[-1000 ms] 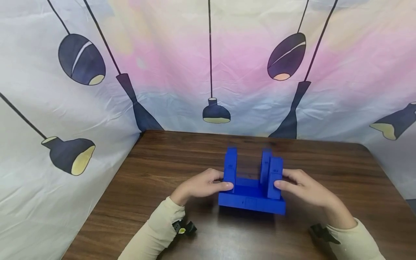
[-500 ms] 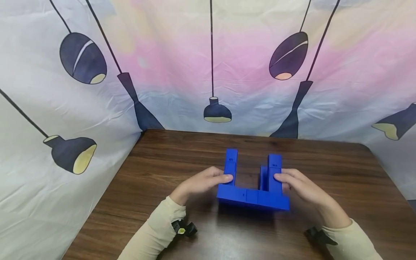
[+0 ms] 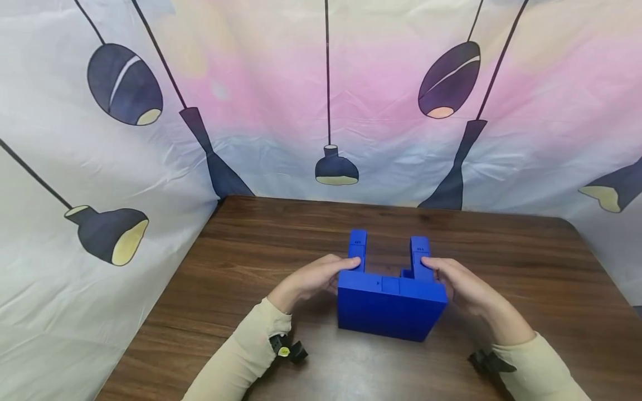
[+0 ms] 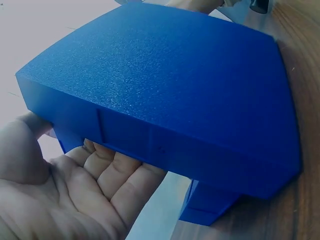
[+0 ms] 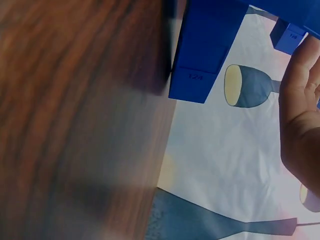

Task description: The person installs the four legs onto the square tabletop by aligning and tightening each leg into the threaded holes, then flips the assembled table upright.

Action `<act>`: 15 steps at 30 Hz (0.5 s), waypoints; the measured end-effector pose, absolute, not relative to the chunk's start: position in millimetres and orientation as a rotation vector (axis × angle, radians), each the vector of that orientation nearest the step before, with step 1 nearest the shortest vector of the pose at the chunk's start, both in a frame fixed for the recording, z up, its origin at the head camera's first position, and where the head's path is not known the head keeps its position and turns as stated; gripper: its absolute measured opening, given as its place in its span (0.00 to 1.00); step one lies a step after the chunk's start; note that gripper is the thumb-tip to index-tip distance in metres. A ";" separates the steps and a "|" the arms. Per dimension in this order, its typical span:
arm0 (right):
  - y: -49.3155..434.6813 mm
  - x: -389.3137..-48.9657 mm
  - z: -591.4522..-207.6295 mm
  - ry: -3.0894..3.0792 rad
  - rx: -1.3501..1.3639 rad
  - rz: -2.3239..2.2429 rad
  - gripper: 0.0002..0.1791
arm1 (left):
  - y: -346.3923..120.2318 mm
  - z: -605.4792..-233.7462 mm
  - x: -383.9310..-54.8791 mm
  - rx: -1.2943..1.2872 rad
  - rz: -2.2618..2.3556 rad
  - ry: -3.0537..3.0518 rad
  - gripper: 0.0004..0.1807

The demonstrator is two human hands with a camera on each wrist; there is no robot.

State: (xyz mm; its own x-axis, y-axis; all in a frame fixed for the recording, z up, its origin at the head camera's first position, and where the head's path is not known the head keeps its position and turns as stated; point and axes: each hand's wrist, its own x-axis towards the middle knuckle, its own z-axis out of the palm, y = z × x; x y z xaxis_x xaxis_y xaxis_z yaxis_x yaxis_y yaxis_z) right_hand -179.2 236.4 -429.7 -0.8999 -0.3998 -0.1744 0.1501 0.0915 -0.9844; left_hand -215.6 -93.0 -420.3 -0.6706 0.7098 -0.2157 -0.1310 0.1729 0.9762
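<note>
A small blue stool (image 3: pixel 391 306), made of a flat slab with block-shaped legs, is tipped so its slab faces me and its legs point away. My left hand (image 3: pixel 311 281) grips the left leg (image 3: pixel 358 250) near the slab, thumb on top. On the other side, my right hand (image 3: pixel 466 287) holds the right leg (image 3: pixel 420 259), thumb laid over it. The left wrist view shows the slab's broad textured face (image 4: pixel 165 85) above the curled left fingers. A leg marked with a number (image 5: pixel 195 75) hangs in the right wrist view; the rest of the stool is cut off there.
The stool is over a brown wood-grain table (image 3: pixel 261 239). A pale cloth backdrop (image 3: pixel 281 111) printed with hanging lamps rises behind the table and along its sides. Dark straps with small devices sit at both wrists.
Both hands have tilted the stool, swinging its legs away and turning the slab's broad face toward me. The grip on the two legs stays.
</note>
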 end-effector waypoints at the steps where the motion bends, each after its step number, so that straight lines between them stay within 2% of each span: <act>1: 237.7 -179.8 -429.5 1.954 -0.245 -1.878 0.22 | -91.4 -420.7 -216.1 0.537 1.580 1.778 0.27; 6: 243.1 -183.6 -427.2 1.950 -0.279 -1.880 0.21 | -86.8 -422.0 -218.4 0.473 1.603 1.851 0.32; 9: 247.7 -184.5 -422.8 2.232 -0.342 -1.685 0.26 | -90.6 -421.6 -219.6 0.465 1.605 1.946 0.34; 13: 259.1 -175.5 -414.3 2.564 -0.484 -1.415 0.31 | -111.5 -417.0 -214.5 0.623 1.511 2.171 0.37; 15: 268.0 -164.7 -410.2 2.654 -0.603 -1.345 0.27 | -125.9 -414.2 -208.8 0.778 1.431 2.297 0.34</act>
State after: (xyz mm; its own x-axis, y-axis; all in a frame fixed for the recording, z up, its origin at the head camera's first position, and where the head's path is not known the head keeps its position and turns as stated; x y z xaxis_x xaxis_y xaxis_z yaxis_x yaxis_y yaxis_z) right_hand -164.7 268.0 -410.2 -0.9157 -0.3931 0.0835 -0.2997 0.5296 -0.7935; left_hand -208.8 -125.9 -414.2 -0.7988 0.6015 0.0125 0.2761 0.3481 0.8959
